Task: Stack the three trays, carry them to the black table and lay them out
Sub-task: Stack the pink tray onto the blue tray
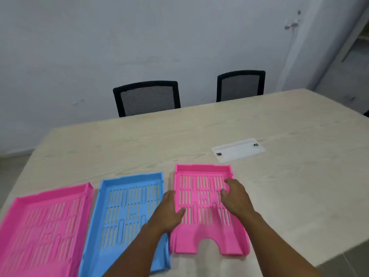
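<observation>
Three slotted plastic trays lie side by side on a pale wooden table (pixel 279 186): a pink tray at the left (pixel 44 226), a blue tray in the middle (pixel 123 206) and a second pink tray at the right (pixel 201 198). My left hand (pixel 169 212) rests on the left wall of the right pink tray, with its thumb inside. My right hand (pixel 235 196) hovers over that tray's right side, fingers curled and apart. Whether either hand grips the tray is unclear.
A white cable-port cover (pixel 237 149) is set in the table behind the right pink tray. Two black mesh chairs (pixel 147 97) (pixel 240 84) stand at the far edge against a white wall. The table's right edge drops to grey floor.
</observation>
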